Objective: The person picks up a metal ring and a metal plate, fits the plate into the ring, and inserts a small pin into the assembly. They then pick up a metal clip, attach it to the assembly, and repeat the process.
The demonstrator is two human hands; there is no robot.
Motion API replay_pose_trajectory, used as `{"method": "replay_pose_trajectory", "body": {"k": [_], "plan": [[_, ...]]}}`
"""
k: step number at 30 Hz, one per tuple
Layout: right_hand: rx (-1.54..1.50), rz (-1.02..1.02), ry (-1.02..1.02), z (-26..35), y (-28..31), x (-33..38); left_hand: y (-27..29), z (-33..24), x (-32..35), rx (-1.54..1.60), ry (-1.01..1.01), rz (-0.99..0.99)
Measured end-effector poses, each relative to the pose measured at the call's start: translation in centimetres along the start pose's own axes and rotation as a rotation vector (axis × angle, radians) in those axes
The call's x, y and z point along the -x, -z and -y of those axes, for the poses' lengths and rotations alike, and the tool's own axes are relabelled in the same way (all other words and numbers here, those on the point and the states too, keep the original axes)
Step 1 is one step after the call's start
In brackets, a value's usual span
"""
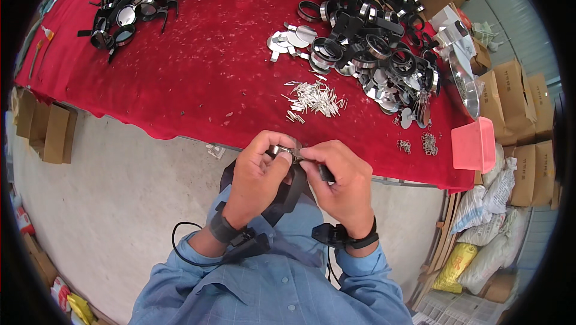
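Close to my body, just off the table's front edge, both hands hold a metal ring with a black handle. My left hand wraps its thumb and fingers round the ring side. The fingers of my right hand are pinched at the part's right side, by the handle; anything small between those fingertips is hidden. Beyond the hands lies a loose pile of short thin metal pins. Round metal lids with tabs lie behind the pins. A large heap of similar black-handled rings stands at the far right.
A red cloth covers the table. Fitted rings with lids are heaped at the far left. Small wire springs, a pink plastic bin and a metal bowl are on the right. Cartons and sacks stand beside the table.
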State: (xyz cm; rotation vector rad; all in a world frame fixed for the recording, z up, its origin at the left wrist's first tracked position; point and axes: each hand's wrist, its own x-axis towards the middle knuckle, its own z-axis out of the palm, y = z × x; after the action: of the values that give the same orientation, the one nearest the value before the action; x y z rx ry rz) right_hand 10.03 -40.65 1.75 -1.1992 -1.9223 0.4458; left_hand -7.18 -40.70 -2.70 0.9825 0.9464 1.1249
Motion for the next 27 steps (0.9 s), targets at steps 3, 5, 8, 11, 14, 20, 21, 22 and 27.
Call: {"method": "replay_pose_trajectory", "body": {"k": [3,5,8,11,14,20,21,22,27], "plan": [[-0.08,0.007,-0.152,-0.9,0.6,-0.4,0.2,-0.7,-0.2,0.173,0.139,0.015],[0.001,-0.029,-0.286,-2.8,0.5,-0.8,0.5,-0.9,-0.4,0.165,0.123,0.008],[0.086,-0.033,-0.234,-6.3,-1.1,-1.3,0.9,-1.0,-0.4,0.148,0.085,-0.023],[0.169,0.056,-0.291,-6.6,-2.3,-2.4,1.5,-1.2,-0.4,0.152,0.056,-0.04],[0.277,0.11,-0.31,-7.2,-3.7,-3.0,1.8,-1.3,-0.3,0.152,0.09,-0.048],[0.367,0.121,-0.293,-7.9,-4.2,-3.1,1.9,-1.4,-0.2,0.149,0.095,-0.071],[0.363,0.124,-0.305,-7.9,-4.1,-3.0,1.9,-1.5,-0.2,0.145,0.095,-0.069],[0.359,0.128,-0.316,-7.9,-4.1,-2.9,2.0,-1.6,-0.2,0.142,0.096,-0.07],[0.175,0.089,-0.39,-7.7,-3.0,-1.6,1.8,-1.3,-0.2,0.209,0.082,-0.07]]}}
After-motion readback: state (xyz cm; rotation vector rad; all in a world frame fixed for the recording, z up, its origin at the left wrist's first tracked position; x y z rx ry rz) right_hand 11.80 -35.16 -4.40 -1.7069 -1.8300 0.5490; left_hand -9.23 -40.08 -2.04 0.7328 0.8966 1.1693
